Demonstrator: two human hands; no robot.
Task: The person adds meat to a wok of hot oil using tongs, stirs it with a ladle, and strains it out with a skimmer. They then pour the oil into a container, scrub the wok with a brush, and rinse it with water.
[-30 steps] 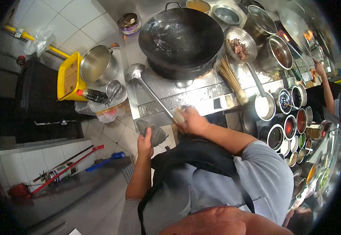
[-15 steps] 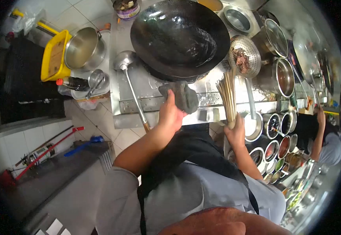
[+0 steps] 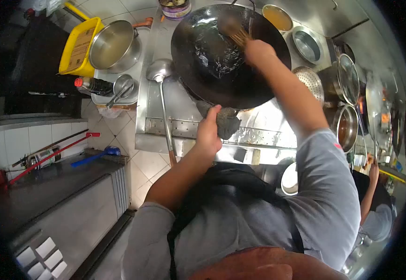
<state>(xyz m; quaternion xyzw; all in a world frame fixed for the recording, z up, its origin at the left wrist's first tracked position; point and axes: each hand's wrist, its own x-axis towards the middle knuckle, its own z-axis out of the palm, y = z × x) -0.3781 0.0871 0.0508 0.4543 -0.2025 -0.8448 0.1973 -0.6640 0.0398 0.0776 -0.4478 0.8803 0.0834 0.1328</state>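
Note:
My left hand (image 3: 209, 133) is closed on a dark folded cloth (image 3: 227, 125), which presses against the near rim of a large black wok (image 3: 233, 88). Water glistens inside the wok. Over its far right part, my right hand (image 3: 260, 52) grips a bamboo wok brush (image 3: 236, 35), its bristles down in the bowl and blurred by motion. The handle end is hidden in my fist. Left of the wok, a steel ladle (image 3: 160, 71) lies on the metal stove top (image 3: 268, 133).
A strainer (image 3: 309, 83), a steel bowl (image 3: 307, 44) and an orange-liquid pot (image 3: 277, 18) stand right of the wok. To the left are a steel pot (image 3: 114, 49), a yellow bin (image 3: 82, 46) and a dark bottle (image 3: 95, 87). Another person's arm (image 3: 370, 191) shows at far right.
My right hand has carried the brush from beside the stove's front edge up into the wok. My left hand has brought the cloth onto the wok's rim. The whole view has shifted.

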